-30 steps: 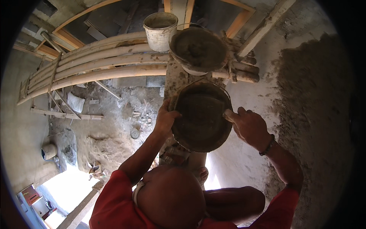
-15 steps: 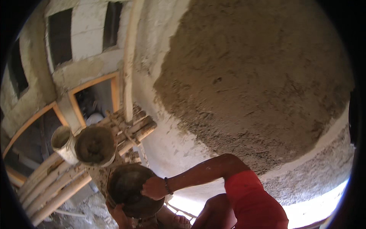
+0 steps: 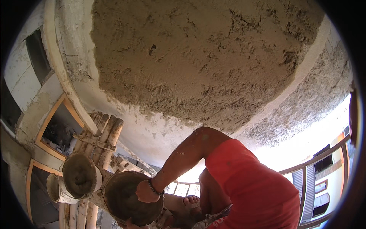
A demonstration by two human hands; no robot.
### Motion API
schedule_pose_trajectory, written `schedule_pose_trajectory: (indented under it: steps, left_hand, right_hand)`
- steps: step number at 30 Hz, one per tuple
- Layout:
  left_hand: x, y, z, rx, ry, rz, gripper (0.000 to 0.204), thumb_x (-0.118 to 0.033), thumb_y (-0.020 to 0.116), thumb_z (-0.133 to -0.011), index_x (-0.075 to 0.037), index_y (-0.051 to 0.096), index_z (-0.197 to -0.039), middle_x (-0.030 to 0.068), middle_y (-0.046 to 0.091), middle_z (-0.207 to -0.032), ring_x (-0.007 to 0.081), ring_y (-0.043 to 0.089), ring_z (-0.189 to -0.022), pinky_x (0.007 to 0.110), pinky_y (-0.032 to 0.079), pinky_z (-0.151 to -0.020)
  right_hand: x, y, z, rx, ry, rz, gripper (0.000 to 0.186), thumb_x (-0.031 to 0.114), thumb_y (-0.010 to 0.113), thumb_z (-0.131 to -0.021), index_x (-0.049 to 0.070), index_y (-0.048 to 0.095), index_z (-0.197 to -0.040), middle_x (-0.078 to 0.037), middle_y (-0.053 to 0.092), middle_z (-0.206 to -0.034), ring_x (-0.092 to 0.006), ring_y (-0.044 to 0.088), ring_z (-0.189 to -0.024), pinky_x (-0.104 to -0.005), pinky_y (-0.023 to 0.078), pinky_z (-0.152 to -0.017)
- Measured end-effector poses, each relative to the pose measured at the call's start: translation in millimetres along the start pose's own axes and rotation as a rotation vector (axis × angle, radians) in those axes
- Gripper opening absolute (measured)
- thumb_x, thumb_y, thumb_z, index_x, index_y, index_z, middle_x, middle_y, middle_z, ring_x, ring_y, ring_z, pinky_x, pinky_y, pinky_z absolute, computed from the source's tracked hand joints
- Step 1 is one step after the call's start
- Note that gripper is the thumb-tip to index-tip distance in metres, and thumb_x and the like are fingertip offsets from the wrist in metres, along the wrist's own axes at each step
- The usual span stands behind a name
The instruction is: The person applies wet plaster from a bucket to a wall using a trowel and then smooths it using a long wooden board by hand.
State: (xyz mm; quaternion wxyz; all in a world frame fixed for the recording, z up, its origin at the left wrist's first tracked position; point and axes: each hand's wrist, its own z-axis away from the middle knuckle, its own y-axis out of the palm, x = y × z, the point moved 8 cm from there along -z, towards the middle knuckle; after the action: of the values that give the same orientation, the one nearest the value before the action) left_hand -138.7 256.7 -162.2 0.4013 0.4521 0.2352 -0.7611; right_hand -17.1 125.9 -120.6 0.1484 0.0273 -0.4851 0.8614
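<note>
My right hand [image 3: 148, 192] is closed in a fist inside a wide round basin [image 3: 106, 192]. What its fingers hold, if anything, is hidden. Wet grey mortar [image 3: 124, 198] coats the inside of the basin. At the near rim, the fingers of my left hand [image 3: 131, 224] show only in part, gripping the edge. Beside the basin on the left stands a bucket of mortar [image 3: 78, 177], and past that a smaller pale bucket [image 3: 54, 187].
Wooden poles [image 3: 108, 131] lashed together form a scaffold under the buckets. A wall with fresh brown plaster [image 3: 202, 65] curves overhead and ahead. An upright timber [image 3: 65, 72] stands at left. A railing [image 3: 320, 154] runs along the right, with a building beyond.
The view has turned right and tilted, so basin and buckets sit lower and further left. My right hand stays closed in the basin; less of my left hand shows.
</note>
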Motion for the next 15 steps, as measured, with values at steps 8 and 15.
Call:
schedule_pose_trajectory:
  steps: [8,15]
  left_hand:
    - [1.9,-8.6,-8.7,-0.055,0.075,0.111,0.047,-0.007,0.059,-0.07,0.002,0.055,-0.116,0.0172,0.061,-0.106,0.0323,0.058,-0.091,0.049,0.049,-0.075]
    - [5.7,6.7,-16.0,0.036,-0.003,0.067,0.047,-0.011,0.057,-0.074,0.002,0.053,-0.118,0.0173,0.06,-0.11,0.0325,0.058,-0.095,0.049,0.048,-0.078]
  right_hand:
    - [23.9,-46.3,34.3,-0.088,0.014,-0.067,0.028,0.018,0.06,-0.077,0.0,0.073,-0.095,-0.018,0.071,-0.098,-0.0311,0.069,-0.097,-0.0399,0.056,-0.084]
    - [0.8,-47.3,12.7,-0.434,0.004,0.16,0.017,0.02,0.065,-0.072,0.008,0.074,-0.08,-0.012,0.072,-0.083,-0.0285,0.071,-0.08,-0.0394,0.059,-0.066]
